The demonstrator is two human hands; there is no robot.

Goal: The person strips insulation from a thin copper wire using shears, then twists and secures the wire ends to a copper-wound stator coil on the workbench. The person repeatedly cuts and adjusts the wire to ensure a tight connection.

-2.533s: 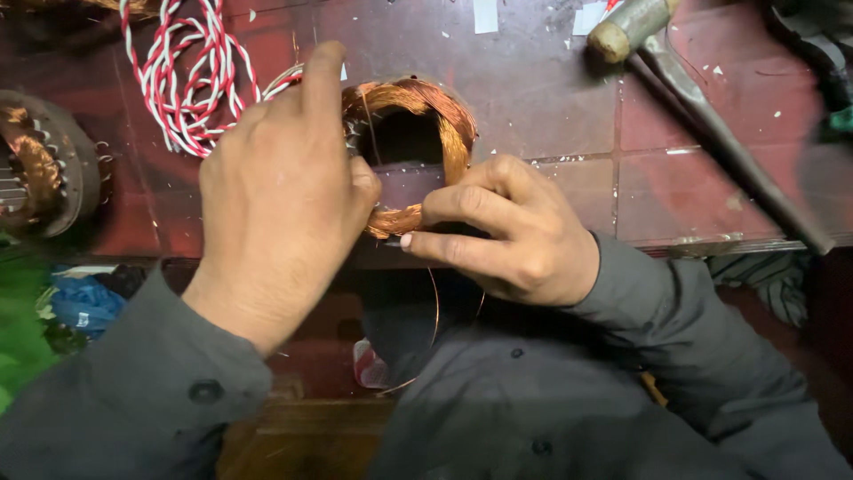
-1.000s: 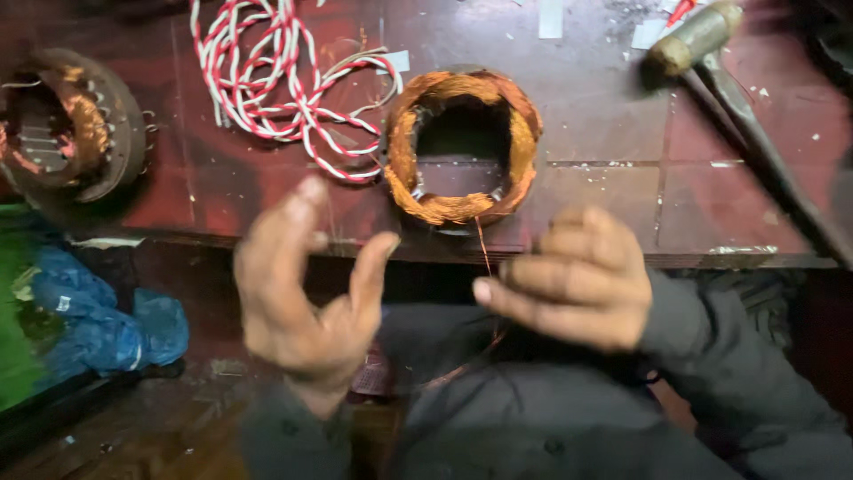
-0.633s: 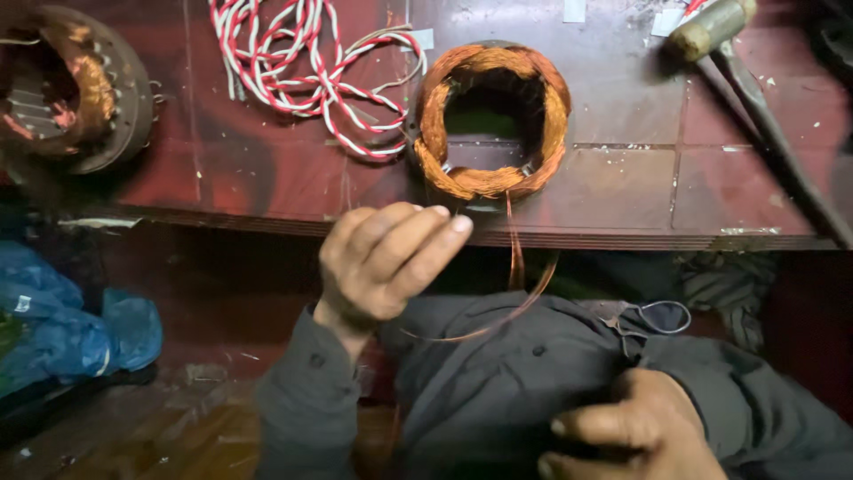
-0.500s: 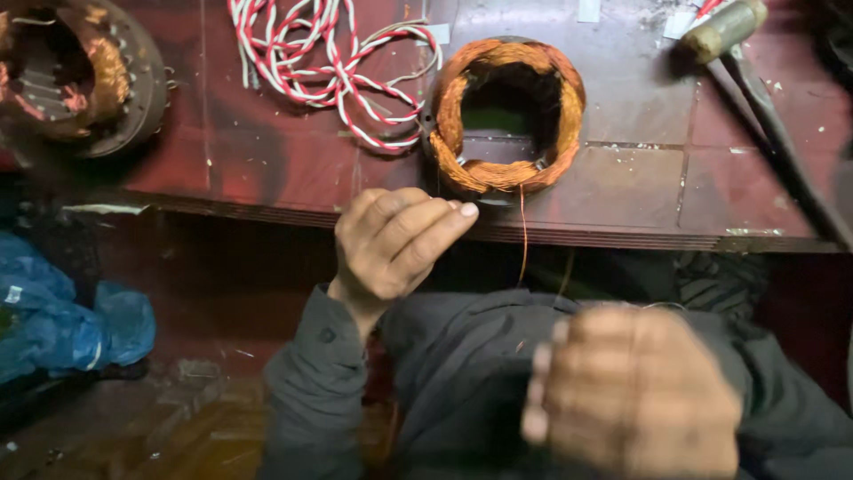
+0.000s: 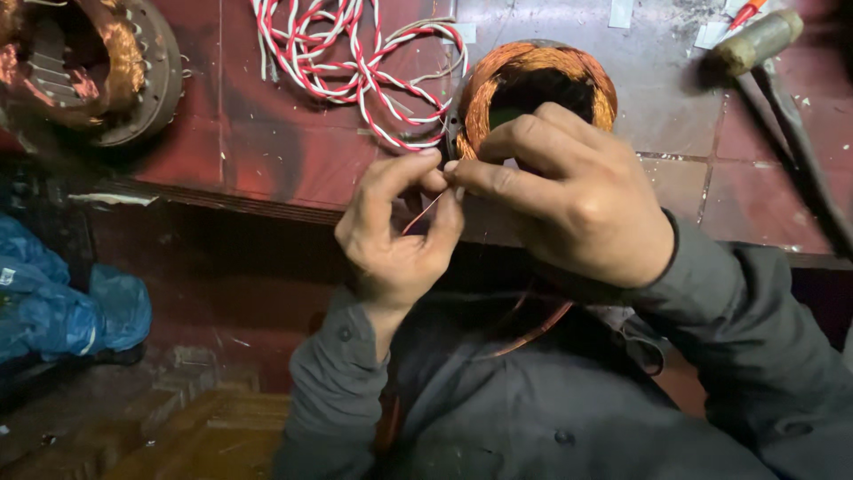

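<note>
Red tiled bench ahead, copper coil at its near edge. Our left hand and right hand pinch thin copper wire between fingertips, just near of coil. We judge winding mostly done; loose wire end left to handle. Red-white cord far left, mallet far right.

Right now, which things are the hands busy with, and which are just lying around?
In use:
- thin copper wire, pinched by left hand and right hand
- copper coil ring, behind the hands

Lying about:
- red and white twisted wires
- mallet
- second wound motor part
- blue bag
</note>
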